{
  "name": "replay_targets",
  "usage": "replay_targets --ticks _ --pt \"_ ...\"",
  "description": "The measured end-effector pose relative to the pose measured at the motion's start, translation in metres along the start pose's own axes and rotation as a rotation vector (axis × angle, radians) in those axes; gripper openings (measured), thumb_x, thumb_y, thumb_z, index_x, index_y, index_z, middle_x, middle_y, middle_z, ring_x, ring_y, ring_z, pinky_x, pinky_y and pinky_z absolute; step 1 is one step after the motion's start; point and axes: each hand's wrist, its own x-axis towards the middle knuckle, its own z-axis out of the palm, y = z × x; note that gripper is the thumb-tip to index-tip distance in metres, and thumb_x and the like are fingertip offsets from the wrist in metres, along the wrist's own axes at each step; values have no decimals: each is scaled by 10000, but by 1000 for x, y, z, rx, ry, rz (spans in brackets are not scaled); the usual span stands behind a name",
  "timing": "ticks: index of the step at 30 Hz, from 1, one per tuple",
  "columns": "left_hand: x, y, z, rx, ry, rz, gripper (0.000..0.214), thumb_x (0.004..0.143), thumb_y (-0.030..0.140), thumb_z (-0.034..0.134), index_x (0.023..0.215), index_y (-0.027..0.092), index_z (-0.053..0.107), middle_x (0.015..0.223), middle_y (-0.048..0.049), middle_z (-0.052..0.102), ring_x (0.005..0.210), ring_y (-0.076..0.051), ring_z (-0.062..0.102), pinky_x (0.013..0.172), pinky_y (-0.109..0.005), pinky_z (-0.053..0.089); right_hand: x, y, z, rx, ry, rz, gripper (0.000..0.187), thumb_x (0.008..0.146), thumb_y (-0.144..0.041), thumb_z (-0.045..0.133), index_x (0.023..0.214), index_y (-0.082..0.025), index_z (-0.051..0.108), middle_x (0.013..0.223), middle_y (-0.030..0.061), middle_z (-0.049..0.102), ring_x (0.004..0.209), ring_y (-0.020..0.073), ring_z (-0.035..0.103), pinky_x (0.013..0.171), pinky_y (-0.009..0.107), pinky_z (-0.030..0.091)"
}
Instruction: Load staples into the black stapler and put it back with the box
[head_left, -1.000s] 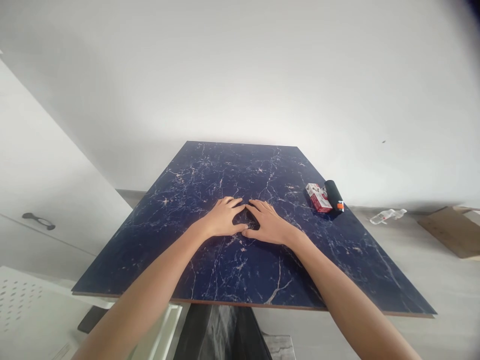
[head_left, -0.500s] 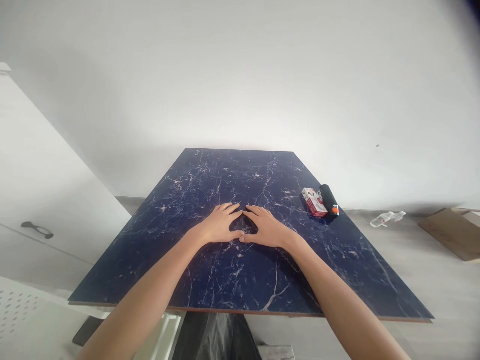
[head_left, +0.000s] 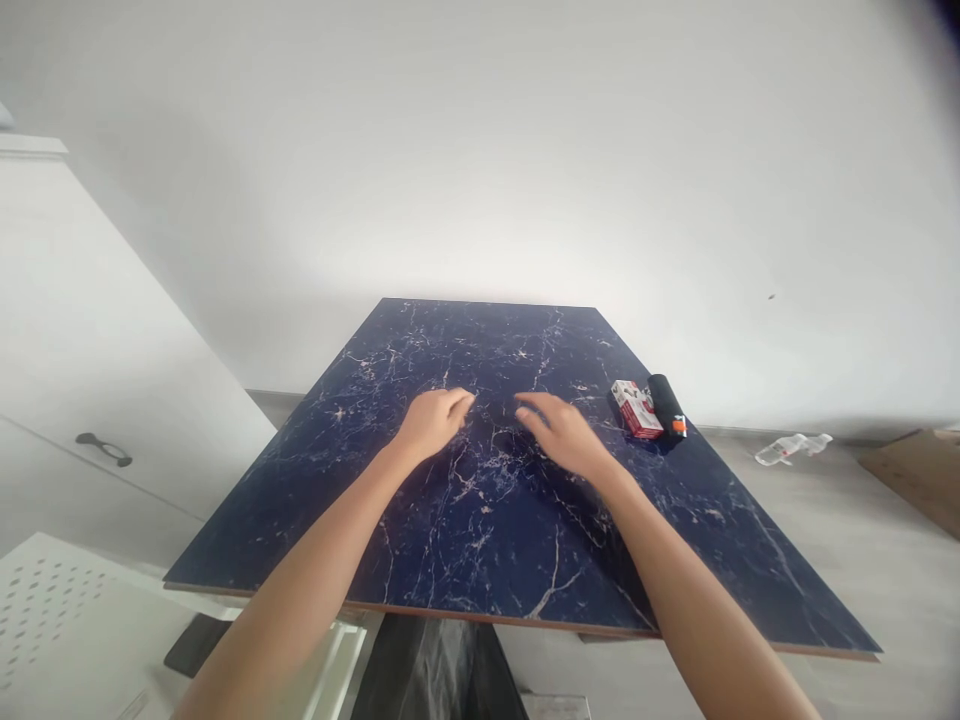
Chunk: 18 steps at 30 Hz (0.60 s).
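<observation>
My left hand (head_left: 436, 420) hovers over the middle of a dark blue marble-patterned table (head_left: 487, 550). Its fingers curl loosely downward, slightly blurred, with nothing seen in them. To its right is my right hand (head_left: 561, 432), fingers bent forward and the thumb apart from the index finger, holding nothing. A gap of bare tabletop separates the two hands. Right of my right hand, a small red and white box (head_left: 637, 409) lies on the table. Touching or close beside it lies a black roll (head_left: 667, 407) with an orange label.
A white cabinet (head_left: 97, 330) with a dark handle (head_left: 104, 449) stands at the left. Below it is a white panel with holes (head_left: 52, 610). On the floor at the right lie a crumpled clear plastic piece (head_left: 793, 448) and cardboard (head_left: 919, 478). A pale wall (head_left: 480, 150) rises behind the table.
My hands have lifted from lying flat with fingertips and thumbs together, and moved apart. The left fingers have curled. The view has shifted slightly, moving the table and objects rightward.
</observation>
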Motion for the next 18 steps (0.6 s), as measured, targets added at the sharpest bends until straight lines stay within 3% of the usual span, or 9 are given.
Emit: replay_targets --ticks 3,5,7,10,13,16,18 --pt "3 -7 -8 -22 161 -85 424 1032 455 371 1040 208 716 543 25 564 482 -139 504 564 -267 352 3 16 -19 32 290 167 428 1023 -465 381 1197 -203 672 1017 75 750 898 223 700 827 322 501" --pt "3 -9 -8 -47 182 -101 394 1025 435 400 982 201 714 495 43 493 445 -124 443 538 -260 304 3 28 -30 1 439 269 442 1011 -487 390 1116 -195 704 757 46 724 681 207 668 703 298 474" --pt "2 -7 -4 -81 151 -90 376 1021 417 408 940 200 704 481 52 464 434 -116 418 536 -257 291 1 40 -39 -60 573 328 482 1004 -505 379 1024 -181 735 639 36 663 625 203 625 666 295 435" --pt "0 1 2 -105 70 -44 386 1015 417 411 823 198 664 481 52 459 428 -111 400 528 -258 271 -3 57 -52 -113 713 390 548 1008 -497 326 892 -168 749 611 46 620 627 207 589 656 306 404" --pt "-2 7 6 -115 -9 -18 411 1006 430 419 734 194 617 481 45 462 423 -109 391 517 -259 255 -8 75 -63 -157 809 511 499 989 -449 346 841 -165 728 624 56 616 643 219 576 686 330 410" --pt "-3 8 6 -132 -47 -19 409 1004 431 418 751 193 635 486 41 483 424 -111 408 524 -257 273 -12 92 -70 -252 867 666 363 935 -378 412 957 -164 705 749 86 669 771 259 615 786 375 440" --pt "-3 7 5 -141 -59 -15 416 1002 429 418 740 191 636 490 39 494 427 -111 418 529 -256 285 -14 100 -70 -345 855 750 366 891 -374 471 1118 -164 669 951 129 697 969 313 621 895 430 439"
